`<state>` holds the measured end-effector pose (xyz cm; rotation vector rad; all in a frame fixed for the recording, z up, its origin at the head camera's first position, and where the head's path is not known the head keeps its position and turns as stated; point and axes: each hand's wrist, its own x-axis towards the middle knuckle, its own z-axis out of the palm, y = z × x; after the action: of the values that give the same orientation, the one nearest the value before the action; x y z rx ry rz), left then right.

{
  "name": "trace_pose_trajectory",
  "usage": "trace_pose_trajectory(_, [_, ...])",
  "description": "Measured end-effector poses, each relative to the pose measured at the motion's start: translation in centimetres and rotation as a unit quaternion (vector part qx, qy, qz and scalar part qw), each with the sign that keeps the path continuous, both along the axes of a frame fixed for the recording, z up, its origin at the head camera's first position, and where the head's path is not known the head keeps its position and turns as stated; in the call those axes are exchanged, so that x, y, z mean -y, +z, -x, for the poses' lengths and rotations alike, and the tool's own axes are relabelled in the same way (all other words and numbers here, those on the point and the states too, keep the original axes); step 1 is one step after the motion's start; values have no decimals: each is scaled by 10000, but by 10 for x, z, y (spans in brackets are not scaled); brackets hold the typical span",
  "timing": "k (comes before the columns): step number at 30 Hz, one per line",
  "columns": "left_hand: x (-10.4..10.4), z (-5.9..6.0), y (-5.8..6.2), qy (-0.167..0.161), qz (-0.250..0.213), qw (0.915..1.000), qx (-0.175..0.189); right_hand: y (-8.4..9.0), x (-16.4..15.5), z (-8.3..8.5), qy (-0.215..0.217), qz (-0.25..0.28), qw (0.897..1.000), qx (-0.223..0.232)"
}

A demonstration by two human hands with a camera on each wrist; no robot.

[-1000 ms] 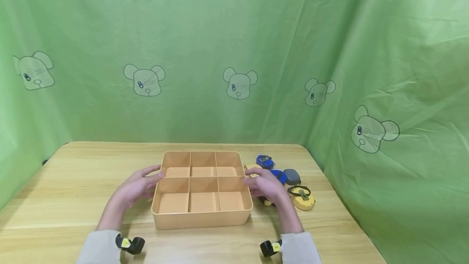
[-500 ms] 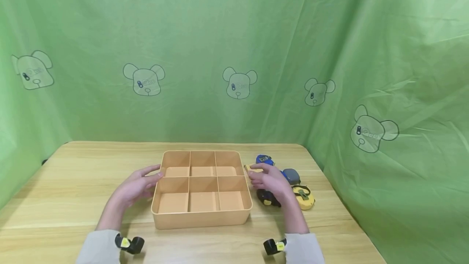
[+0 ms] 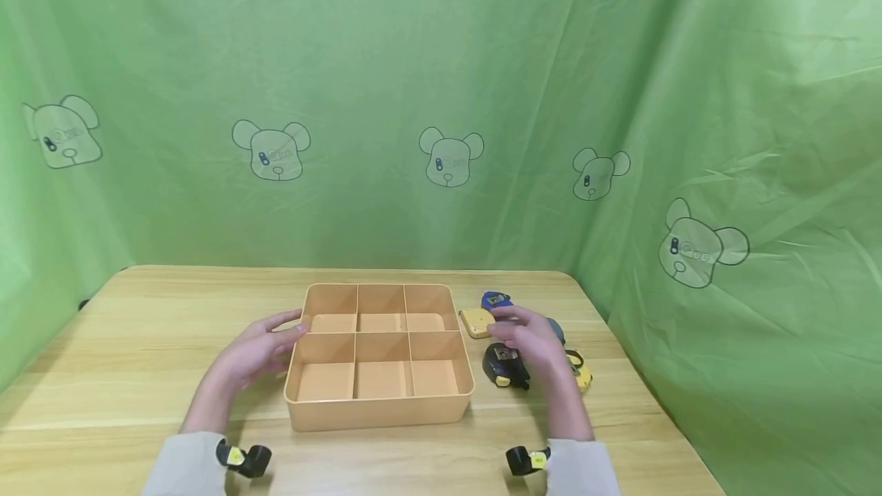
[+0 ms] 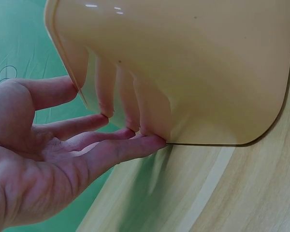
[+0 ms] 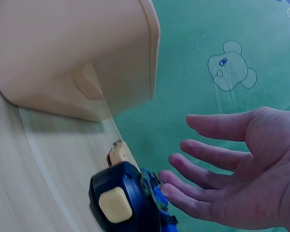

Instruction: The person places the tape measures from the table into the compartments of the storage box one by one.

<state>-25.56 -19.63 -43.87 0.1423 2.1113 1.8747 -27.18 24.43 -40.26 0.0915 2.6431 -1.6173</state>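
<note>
tan plastic six-compartment tray [image 3: 380, 354] centre frame holds nothing yet; left hand [image 3: 258, 348] flat-fingered against its side, right hand [image 3: 529, 337] spread and holding nothing over the dark blue tape measure [image 3: 504, 363], none binned.

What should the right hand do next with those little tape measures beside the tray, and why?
Probably lower the right hand and close its fingers on the dark blue tape measure just under it. That hand is open and holds nothing, the tape measure lies on the table right of the divided tray, and the left hand already rests against the tray's left wall.
</note>
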Motion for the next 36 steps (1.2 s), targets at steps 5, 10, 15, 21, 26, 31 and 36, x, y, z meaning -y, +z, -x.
trace_pose_trajectory(5, [1, -1, 1, -4, 12, 10000, -13, -1, -6, 0, -173, -323, 9993, -13])
trace_pose_trajectory(10, [2, 0, 0, -32, -65, 10000, -26, -3, -11, 1, -183, -463, 9988, 5])
trace_pose_trajectory(15, [2, 0, -1, -32, -37, 10000, -15, -6, -18, 1, 37, -627, 9980, 69])
trace_pose_trajectory(21, [1, -1, 0, -46, -2, 10000, -6, -10, -24, 2, 285, -558, 9978, 206])
trace_pose_trajectory(26, [1, -1, 1, -40, -5, 10000, 12, -10, -25, 2, 494, -716, 9957, 317])
trace_pose_trajectory(31, [1, -2, 2, -39, 89, 10000, -8, -12, -25, 2, 761, -1028, 9908, 449])
trace_pose_trajectory(36, [1, -2, 2, -45, 134, 9999, -25, -14, -24, 2, 788, -1150, 9889, 511])
